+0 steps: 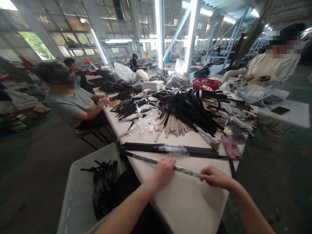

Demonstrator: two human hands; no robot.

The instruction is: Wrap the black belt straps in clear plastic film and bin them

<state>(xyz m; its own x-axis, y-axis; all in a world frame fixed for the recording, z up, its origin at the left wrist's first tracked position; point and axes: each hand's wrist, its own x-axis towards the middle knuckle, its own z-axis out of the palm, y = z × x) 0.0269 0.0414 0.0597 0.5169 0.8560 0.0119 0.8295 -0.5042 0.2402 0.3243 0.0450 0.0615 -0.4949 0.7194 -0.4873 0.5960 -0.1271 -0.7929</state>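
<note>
A long dark strap (186, 171) with a shiny, film-like covering lies slantwise over the near part of the pale table. My left hand (165, 169) is closed on its middle, pressed down near the table top. At the strap's right end, my right hand (212, 176) pinches it between thumb and fingers. Just beyond my hands, several black straps (146, 148) lie side by side across the table, with clear wrapping (174, 149) round their middle.
A big heap of black straps (187, 102) covers the table's (168, 198) far part, beside white strips (146, 122) and a red basket (206, 84). A bin (73, 191) with black straps stands at the lower left. One person sits left; another is at the right.
</note>
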